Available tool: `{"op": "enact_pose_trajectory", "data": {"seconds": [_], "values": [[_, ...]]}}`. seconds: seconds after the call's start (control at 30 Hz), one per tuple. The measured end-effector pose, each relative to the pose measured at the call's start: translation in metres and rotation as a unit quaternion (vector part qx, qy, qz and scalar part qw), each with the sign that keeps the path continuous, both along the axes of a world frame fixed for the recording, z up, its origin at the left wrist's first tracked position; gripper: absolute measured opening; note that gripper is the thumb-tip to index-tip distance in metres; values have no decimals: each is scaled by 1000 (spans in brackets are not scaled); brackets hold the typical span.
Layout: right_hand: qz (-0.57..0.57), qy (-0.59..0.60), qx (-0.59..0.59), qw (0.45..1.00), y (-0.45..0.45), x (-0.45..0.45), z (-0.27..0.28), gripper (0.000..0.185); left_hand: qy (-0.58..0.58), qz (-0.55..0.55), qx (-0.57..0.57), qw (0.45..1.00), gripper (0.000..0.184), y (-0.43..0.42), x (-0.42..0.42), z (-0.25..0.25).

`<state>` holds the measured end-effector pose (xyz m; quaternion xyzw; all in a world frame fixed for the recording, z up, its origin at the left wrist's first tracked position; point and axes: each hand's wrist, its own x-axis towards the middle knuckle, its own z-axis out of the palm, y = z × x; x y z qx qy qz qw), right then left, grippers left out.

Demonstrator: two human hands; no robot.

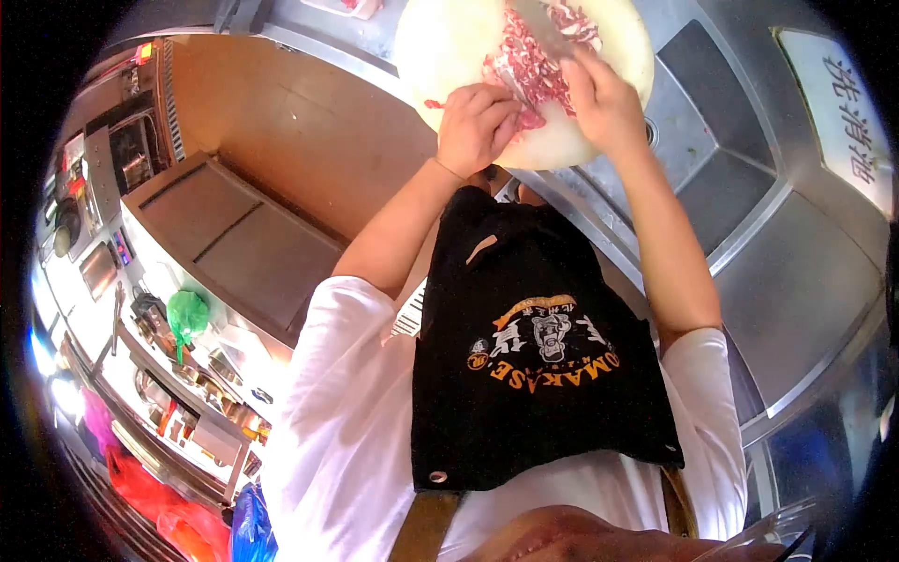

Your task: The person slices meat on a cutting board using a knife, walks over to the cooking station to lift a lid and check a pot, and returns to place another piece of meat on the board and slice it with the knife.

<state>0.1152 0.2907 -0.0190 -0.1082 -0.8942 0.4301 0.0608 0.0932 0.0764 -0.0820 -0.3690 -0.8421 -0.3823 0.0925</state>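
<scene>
A round, pale cutting board (440, 47) lies at the top of the view with a heap of sliced raw red meat (524, 61) on it. My right hand (604, 103) is closed around a knife; the broad grey blade (543, 30) lies across the pile. To the left, my left hand (478, 126) has its fingers curled down onto the near edge of the meat, gripping a piece of it. The knife's handle is hidden inside my right hand, and the left fingertips are partly covered.
Under the board is a metal sink (679, 103) with a drain (651, 131). A white sign (838, 117) is on the right. A tray (345, 7) with some meat stands at top left. Left are a steel-topped counter (239, 244), a green bag (187, 317) and red bags (154, 492).
</scene>
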Motion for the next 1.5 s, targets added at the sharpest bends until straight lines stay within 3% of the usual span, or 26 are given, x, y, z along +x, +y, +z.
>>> {"op": "enact_pose_trajectory", "data": {"seconds": [0.03, 0.43, 0.53, 0.6, 0.7, 0.8, 0.9, 0.93, 1.03, 1.07, 1.13, 1.17, 1.23, 1.37, 1.5], "values": [[2, -85, -33, 996, -1, 16, 0, 39, -3, -3, -2, 1000, 21, 0, 1, 0], [90, -234, 90, 964, 16, 144, 19, 36, -5, 24, -11, 1000, 20, 1, 4, -4], [100, -246, 118, 957, -1, 113, 6, 35, -3, 16, -11, 1000, 19, 2, 4, -1], [86, -187, 84, 975, -19, 59, 5, 33, 3, 13, -12, 1000, 18, 1, 3, -1], [116, -207, 52, 970, -30, -2, -12, 33, -3, 5, -8, 1000, 18, -1, 5, -3], [91, -211, 61, 971, -32, -4, -13, 38, 8, 9, -18, 1000, 21, -2, 5, -4], [62, -187, -10, 980, 2, 45, -35, 43, -24, 60, 38, 997, 23, -4, 17, 5], [41, -194, 15, 980, 9, 57, -25, 44, -19, 74, 38, 996, 23, -11, 19, 6], [10, -195, 20, 981, 24, 79, -9, 45, -7, 286, -43, 957, 35, -36, 16, -2], [-7, -189, -1, 982, 27, 83, -6, 45, 3, 288, -68, 955, 35, -46, 10, -10], [-11, -226, -41, 973, 31, 90, 5, 42, -114, 261, -171, 943, 31, -53, 1, 8], [1, -225, -45, 973, 37, 95, 0, 42, -112, 264, -168, 943, 31, -55, -7, 14], [19, -217, -47, 975, 44, 103, -9, 42, -174, 164, -298, 924, 26, -58, -27, 29], [-4, -208, -102, 973, 51, 130, -27, 43, -291, 139, -370, 871, 18, -37, -35, 56], [-39, -248, -203, 946, 45, 150, -9, 39, -290, 114, -410, 857, 23, -37, -41, 46]]}}
